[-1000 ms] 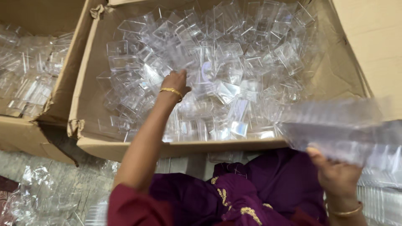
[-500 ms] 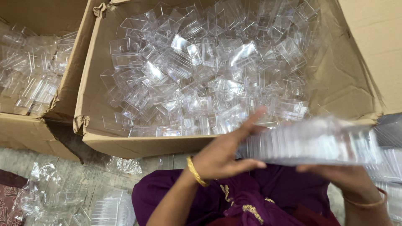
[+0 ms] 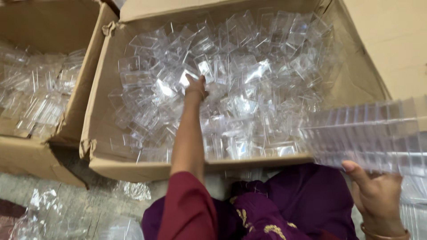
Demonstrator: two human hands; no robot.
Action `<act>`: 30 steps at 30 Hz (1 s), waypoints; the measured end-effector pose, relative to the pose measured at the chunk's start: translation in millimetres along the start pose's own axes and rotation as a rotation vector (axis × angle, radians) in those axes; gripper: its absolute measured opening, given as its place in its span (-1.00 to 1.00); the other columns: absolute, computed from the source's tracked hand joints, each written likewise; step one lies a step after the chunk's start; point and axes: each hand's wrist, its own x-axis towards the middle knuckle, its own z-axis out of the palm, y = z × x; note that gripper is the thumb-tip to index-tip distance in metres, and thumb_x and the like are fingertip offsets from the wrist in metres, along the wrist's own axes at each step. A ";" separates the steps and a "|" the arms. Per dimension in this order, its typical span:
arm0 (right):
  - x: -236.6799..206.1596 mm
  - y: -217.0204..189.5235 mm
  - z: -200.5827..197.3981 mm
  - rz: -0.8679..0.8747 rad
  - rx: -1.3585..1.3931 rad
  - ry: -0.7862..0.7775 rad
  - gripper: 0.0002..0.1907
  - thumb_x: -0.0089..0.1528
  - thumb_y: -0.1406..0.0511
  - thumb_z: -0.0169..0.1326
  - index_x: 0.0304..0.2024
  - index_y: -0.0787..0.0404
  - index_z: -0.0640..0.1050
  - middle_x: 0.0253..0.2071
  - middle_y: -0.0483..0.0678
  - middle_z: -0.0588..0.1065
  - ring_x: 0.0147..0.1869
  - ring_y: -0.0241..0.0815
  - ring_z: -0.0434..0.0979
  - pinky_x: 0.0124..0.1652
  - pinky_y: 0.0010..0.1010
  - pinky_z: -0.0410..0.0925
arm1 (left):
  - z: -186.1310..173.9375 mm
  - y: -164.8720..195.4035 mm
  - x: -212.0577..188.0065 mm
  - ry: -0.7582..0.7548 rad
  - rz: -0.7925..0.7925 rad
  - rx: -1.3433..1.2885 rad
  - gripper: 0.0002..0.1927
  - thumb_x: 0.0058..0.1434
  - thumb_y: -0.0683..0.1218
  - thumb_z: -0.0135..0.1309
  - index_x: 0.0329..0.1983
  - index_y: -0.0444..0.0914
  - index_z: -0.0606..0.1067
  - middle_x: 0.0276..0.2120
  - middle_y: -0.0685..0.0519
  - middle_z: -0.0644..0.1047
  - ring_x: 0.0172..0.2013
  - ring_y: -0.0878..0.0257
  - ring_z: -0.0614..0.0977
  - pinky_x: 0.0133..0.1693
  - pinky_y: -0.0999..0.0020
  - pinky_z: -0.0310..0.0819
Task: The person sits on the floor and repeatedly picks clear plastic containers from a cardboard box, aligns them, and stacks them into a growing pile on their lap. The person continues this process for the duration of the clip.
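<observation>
I see the right hand [image 3: 378, 202] gripping a stacked row of clear plastic containers [image 3: 369, 133] from beneath, thumb pressed on its near edge, beside the cardboard box [image 3: 100, 133]. The left hand [image 3: 195, 86] is sunk among loose clear containers [image 3: 267, 84] inside the box; I cannot tell its grip. I judge picking is in hand; next calls for one piece seated squarely onto the stack.
</observation>
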 end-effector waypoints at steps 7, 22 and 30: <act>17.6 -61.1 19.3 -0.213 0.115 0.015 -0.35 0.22 0.37 0.35 0.30 0.33 0.38 0.04 -0.14 0.49 0.11 -0.37 0.50 0.15 -0.58 0.39 | -62.0 17.1 -62.8 0.085 0.383 -0.588 -0.53 0.12 -0.02 0.32 -0.05 -0.21 0.31 -0.01 -0.15 0.45 -0.08 0.01 0.59 -0.20 0.09 0.64; -23.6 8.9 -78.2 0.158 -0.237 -0.473 0.05 -0.04 0.40 0.45 0.47 0.31 0.26 0.17 0.08 0.50 0.16 -0.12 0.53 0.00 -0.24 0.49 | -28.2 129.7 -307.1 -0.355 0.941 -0.997 -0.06 0.40 0.20 0.02 0.65 -0.23 -0.13 0.49 -0.28 0.14 0.35 -0.15 0.43 0.41 0.00 0.31; -28.2 -23.5 -43.0 -0.302 -0.710 -0.242 -0.46 -0.06 0.35 0.40 -0.04 0.30 0.55 -0.16 0.00 0.58 -0.02 -0.19 0.54 0.27 -0.13 0.26 | -22.6 184.2 -141.5 -0.021 0.924 -0.824 -0.45 0.29 0.02 0.13 0.34 -0.15 0.36 0.31 -0.18 0.43 0.17 -0.03 0.59 0.07 0.13 0.54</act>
